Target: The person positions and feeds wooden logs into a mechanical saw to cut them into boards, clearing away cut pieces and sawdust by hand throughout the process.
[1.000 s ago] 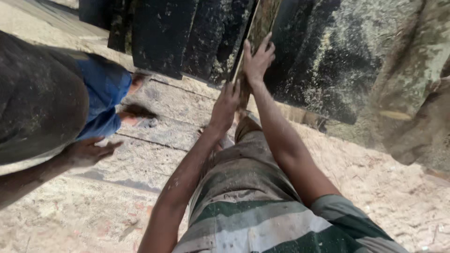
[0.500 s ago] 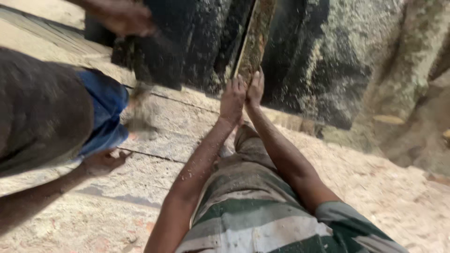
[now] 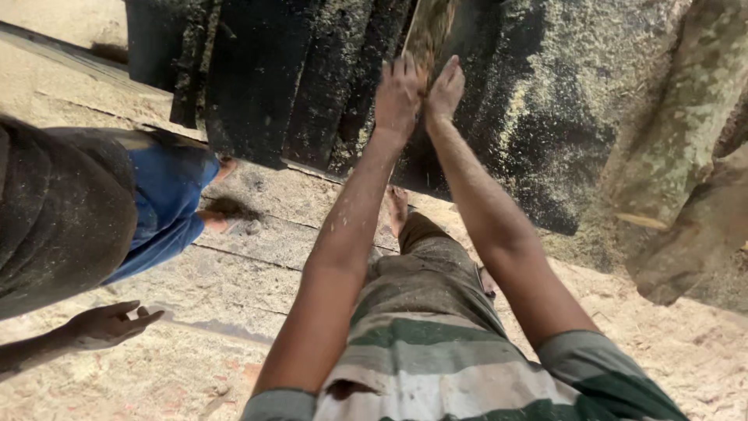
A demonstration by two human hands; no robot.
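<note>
Both hands, left hand [image 3: 397, 93] and right hand [image 3: 446, 90], clasp a narrow sawdust-coated wooden plank [image 3: 428, 31] edge-on against black dusty machinery [image 3: 280, 78].

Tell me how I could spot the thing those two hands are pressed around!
Find the big black sawdust-speckled wall of dark panels across the top. In its middle, the left hand and right hand press together around a narrow, pale brown wooden strip rising upward. It is the only light, sawdust-coated piece among the black panels.
</note>
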